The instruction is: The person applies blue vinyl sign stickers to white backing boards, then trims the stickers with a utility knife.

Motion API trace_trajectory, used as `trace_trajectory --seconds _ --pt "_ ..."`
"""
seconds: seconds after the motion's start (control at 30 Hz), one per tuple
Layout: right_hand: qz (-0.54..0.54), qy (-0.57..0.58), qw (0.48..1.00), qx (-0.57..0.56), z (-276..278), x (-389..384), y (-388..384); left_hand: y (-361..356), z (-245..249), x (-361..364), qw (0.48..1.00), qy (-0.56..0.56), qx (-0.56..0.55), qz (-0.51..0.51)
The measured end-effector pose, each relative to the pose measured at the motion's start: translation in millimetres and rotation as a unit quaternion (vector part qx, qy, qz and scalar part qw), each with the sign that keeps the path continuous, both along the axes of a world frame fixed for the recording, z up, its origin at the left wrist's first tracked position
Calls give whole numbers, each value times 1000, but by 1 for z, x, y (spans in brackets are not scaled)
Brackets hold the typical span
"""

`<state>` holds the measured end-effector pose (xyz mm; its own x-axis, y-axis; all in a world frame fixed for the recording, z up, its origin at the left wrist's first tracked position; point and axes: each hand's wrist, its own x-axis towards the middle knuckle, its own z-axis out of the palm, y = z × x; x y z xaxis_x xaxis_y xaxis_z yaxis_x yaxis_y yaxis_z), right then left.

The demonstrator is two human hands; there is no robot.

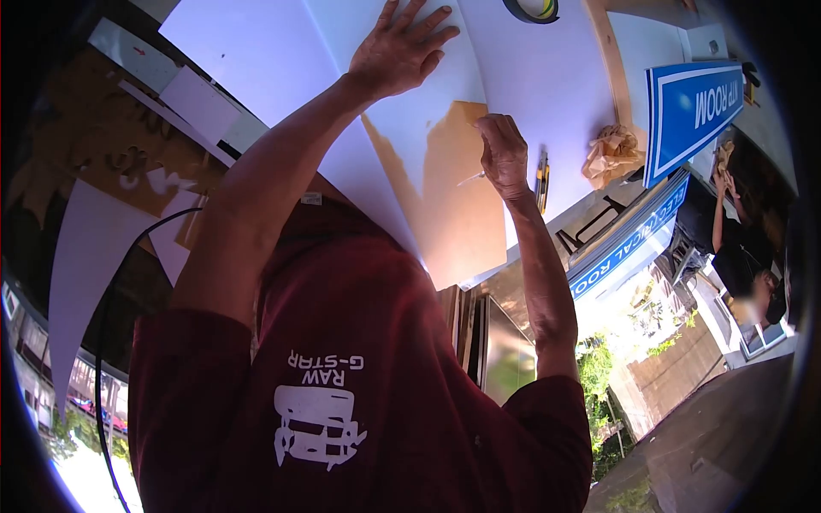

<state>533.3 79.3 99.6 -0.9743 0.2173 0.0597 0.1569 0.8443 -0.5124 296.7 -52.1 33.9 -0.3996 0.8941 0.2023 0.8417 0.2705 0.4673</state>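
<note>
My left hand point(398, 53) lies flat, fingers spread, on a large white sheet point(410, 111). To its right and nearer my body, my right hand point(505, 158) is closed in a pinch at the upper right corner of a piece of brown paper point(466, 214). That paper has a ragged, torn-looking outline on its left and covers part of the white surface. A small pale sliver point(470, 179) shows beside my right fingers; I cannot make out what it is. Just right of that hand lies a yellow and black utility knife point(542, 178).
Crumpled brown paper point(613, 154) and a tape roll point(534, 8) lie on the right side. Blue signs, one reading ROOM point(694, 120) and an ELECTRICAL ROOM sign point(629, 235), stand beyond. Another person point(744, 248) is at far right. White offcuts point(94, 256) and a black cable point(104, 342) are left.
</note>
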Motion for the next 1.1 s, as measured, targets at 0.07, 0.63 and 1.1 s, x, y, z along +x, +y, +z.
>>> trace_trajectory --seconds 0.07,0.63,1.1 --pt "3 4 1000 -2 4 14 -6 -1 -2 2 1000 -1 0 1" --pt "-45 63 978 -193 -1 38 -22 12 6 59 996 41 -16 74" --pt "-146 123 956 -223 -18 102 -67 19 -2 83 989 109 -85 57"
